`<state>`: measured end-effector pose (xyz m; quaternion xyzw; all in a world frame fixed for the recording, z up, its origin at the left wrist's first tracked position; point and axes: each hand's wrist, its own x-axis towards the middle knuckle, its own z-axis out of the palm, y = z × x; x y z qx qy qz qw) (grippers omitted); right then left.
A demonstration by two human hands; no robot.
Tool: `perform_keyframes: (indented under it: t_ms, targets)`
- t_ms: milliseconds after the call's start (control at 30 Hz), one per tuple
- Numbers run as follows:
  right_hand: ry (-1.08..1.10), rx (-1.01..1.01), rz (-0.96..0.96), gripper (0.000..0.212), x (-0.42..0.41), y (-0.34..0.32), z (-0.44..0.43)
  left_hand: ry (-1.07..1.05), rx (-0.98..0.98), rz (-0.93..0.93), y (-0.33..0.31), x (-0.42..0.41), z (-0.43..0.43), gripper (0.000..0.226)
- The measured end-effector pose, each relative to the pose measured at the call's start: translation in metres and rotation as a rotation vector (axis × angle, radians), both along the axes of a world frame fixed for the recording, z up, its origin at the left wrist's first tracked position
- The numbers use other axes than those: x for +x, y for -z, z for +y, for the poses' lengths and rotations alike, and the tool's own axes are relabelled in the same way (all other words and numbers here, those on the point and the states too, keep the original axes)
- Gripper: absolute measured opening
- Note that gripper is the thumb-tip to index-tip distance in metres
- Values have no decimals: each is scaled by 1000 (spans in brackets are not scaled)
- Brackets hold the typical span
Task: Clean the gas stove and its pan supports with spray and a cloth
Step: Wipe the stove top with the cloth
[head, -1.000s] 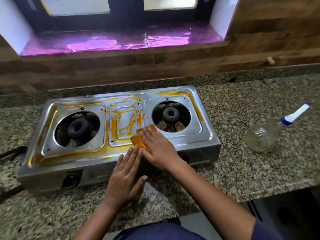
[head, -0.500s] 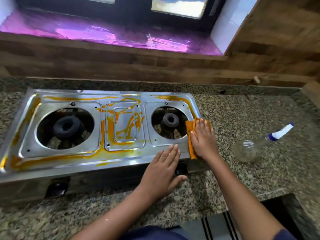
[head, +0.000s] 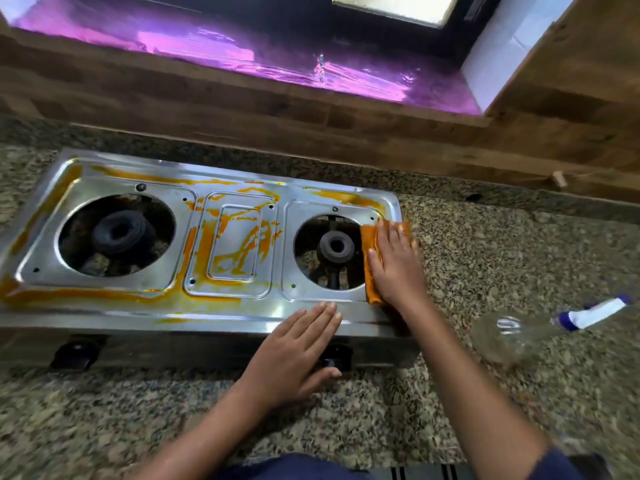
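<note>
Head view: we saw the orange-streaked gas stove [head: 228, 308] on the granite countertop [head: 502, 254]. Our right hand [head: 394, 265], fingers straight, pressed the orange cloth [head: 369, 251] on its right edge; our left hand [head: 294, 348] rested flat on its front. Rightward lay a blurred, probably empty spray bottle [head: 512, 332].

worn: dark navy top [head: 294, 467] | right sleeve [head: 571, 462]: short, navy | forearms [head: 464, 368]: bare

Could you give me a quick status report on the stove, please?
Right hand flat, pressing orange cloth on stove, right edge. Left hand flat on front rim. Orange stains across centre and left. Spray bottle lying clear, right.
</note>
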<state>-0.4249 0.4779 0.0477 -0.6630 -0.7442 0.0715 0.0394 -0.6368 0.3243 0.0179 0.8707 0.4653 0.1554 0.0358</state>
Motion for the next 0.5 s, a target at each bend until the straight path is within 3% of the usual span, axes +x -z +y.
perform_keyframes:
  t_ms: [167,500]
  targets:
    - [-12,-7,7,64,9,0,-47,-35,33,2,4,4,0,71]
    - [-164,6,72,57,-36,5,144,-108,14,27,-1,7,-2,59]
